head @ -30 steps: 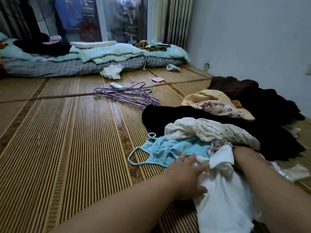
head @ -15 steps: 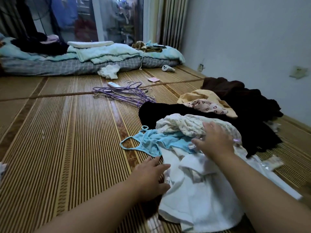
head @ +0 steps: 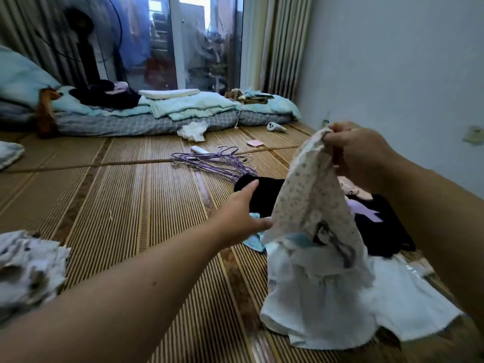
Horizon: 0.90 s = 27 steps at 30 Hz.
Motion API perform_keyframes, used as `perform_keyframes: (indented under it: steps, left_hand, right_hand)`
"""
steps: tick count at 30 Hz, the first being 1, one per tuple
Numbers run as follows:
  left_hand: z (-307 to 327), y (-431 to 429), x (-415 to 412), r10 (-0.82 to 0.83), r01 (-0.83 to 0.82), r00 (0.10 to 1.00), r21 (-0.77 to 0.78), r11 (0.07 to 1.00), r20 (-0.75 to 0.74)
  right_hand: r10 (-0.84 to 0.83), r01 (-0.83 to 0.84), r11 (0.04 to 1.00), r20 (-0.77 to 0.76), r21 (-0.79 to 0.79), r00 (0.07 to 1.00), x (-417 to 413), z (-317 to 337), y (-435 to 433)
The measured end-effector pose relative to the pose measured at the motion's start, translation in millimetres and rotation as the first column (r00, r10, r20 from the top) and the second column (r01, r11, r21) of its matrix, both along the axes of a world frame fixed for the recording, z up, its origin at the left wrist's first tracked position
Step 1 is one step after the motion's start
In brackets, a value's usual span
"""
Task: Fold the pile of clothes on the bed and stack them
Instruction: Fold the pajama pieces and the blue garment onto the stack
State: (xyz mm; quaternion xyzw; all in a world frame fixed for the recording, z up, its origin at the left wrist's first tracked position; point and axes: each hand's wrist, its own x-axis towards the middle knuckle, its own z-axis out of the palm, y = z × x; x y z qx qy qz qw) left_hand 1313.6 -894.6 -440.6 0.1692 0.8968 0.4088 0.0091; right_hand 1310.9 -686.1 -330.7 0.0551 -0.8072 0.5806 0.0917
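My right hand [head: 358, 155] pinches the top of a cream spotted garment [head: 306, 195] and holds it up over the pile. Its lower end hangs onto a white garment [head: 327, 305] lying on the bamboo mat [head: 125, 205]. My left hand [head: 241, 216] reaches toward the hanging cloth with fingers apart, just touching its left edge. Behind it lie a black garment [head: 377, 231] and a light blue top [head: 252, 241], partly hidden. A purple scrap [head: 365, 213] rests on the black cloth.
A crumpled patterned cloth [head: 28, 268] lies at the left edge. Purple hangers [head: 212, 163] and a white remote [head: 200, 150] lie mid-mat. Bedding [head: 183, 108] and a white rag [head: 193, 131] are at the back. A wall [head: 392, 74] runs along the right.
My right hand has taken hold of the cream spotted garment and lifted it off the pile. My left hand left the white garment and moved up toward the lifted cloth.
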Motion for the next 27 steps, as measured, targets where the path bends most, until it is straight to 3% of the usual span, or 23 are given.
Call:
perform_keyframes:
  steps: [5, 8, 12, 15, 16, 17, 19, 20, 21, 22, 24, 25, 27]
  left_hand:
    - [58.6, -18.7, 16.3, -0.142, 0.121, 0.980, 0.150, 0.981, 0.139]
    - [80.3, -45.6, 28.4, -0.085, 0.062, 0.985, 0.157, 0.986, 0.149]
    - [107.8, -107.4, 44.1, 0.102, -0.139, 0.983, 0.262, 0.955, 0.152]
    - [130.5, -152.8, 57.5, 0.185, -0.215, 0.975, 0.313, 0.925, 0.123]
    - [137.3, -164.3, 61.2, 0.210, -0.236, 0.971, 0.332, 0.913, 0.112]
    - [142.9, -173.2, 64.4, 0.234, -0.253, 0.967, 0.335, 0.907, 0.097]
    - [149.8, -184.4, 67.2, 0.288, -0.292, 0.956, 0.299, 0.908, 0.061]
    - [149.6, -189.3, 67.3, 0.323, -0.324, 0.945, 0.279, 0.904, 0.051]
    - [148.8, -193.2, 67.2, 0.364, -0.362, 0.930, 0.266, 0.893, 0.046]
    - [146.4, -197.6, 65.7, 0.411, -0.406, 0.911, 0.249, 0.879, 0.032]
    - [138.3, -208.3, 60.2, 0.516, -0.507, 0.855, 0.135, 0.852, -0.046]
    - [133.3, -213.9, 57.6, 0.559, -0.559, 0.824, 0.028, 0.829, -0.099]
    - [122.9, -219.3, 56.2, 0.584, -0.604, 0.797, -0.201, 0.771, -0.156]
  right_hand:
    - [0.041, -0.044, 0.997, -0.056, -0.059, 0.998, 15.1, 66.1, -44.7]
    - [-0.016, 0.015, 1.000, -0.121, -0.009, 0.993, 18.9, 92.5, -63.3]
    - [-0.043, 0.083, 0.986, -0.259, 0.146, 0.965, 27.7, 104.4, -72.5]
    - [0.124, -0.097, 0.978, -0.140, 0.187, 0.982, 48.4, 94.3, -81.0]
    - [0.172, -0.139, 0.952, -0.100, 0.274, 0.980, 53.1, 88.1, -86.3]
    - [0.196, -0.147, 0.883, -0.065, 0.446, 0.978, 55.2, 79.4, -92.2]
    - [0.143, -0.027, 0.558, -0.064, 0.830, 0.988, 50.8, 58.9, -105.8]
    - [0.107, 0.042, 0.393, -0.091, 0.919, 0.990, 49.0, 48.4, -113.5]
    - [0.067, 0.054, 0.302, -0.078, 0.952, 0.995, 47.8, 38.5, -118.6]
    - [0.030, 0.022, 0.277, -0.032, 0.961, 0.999, 46.5, 29.8, -121.1]
    - [-0.013, -0.077, 0.329, 0.086, 0.941, 0.996, 43.9, 15.7, -118.1]
    - [-0.024, -0.121, 0.424, 0.144, 0.897, 0.989, 43.5, 11.1, -115.9]
    - [0.001, -0.174, 0.704, 0.244, 0.688, 0.970, 45.3, 7.2, -118.1]
